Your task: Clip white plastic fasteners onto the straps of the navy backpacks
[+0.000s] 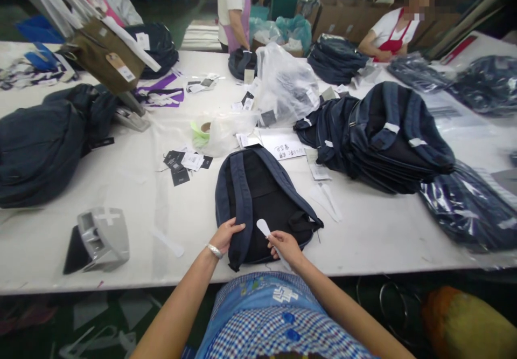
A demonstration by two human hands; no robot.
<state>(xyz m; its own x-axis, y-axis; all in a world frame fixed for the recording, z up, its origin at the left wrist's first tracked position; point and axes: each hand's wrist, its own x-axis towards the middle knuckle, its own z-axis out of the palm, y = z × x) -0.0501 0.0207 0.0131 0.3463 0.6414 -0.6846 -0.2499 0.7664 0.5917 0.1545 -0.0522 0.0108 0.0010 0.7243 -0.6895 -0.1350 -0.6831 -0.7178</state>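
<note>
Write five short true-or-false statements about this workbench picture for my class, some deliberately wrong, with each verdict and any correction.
1. The left hand touches a shoulder strap of the backpack in front of the person. True.
2. The right hand holds a pair of scissors. False: it holds a white strip with a rounded end.
3. A silver-coloured band is on the left wrist. True.
4. The dark tags lie on top of that backpack. False: they lie on the table, to its left.
5. A pile of backpacks lies to the right of the backpack being handled. True.
</note>
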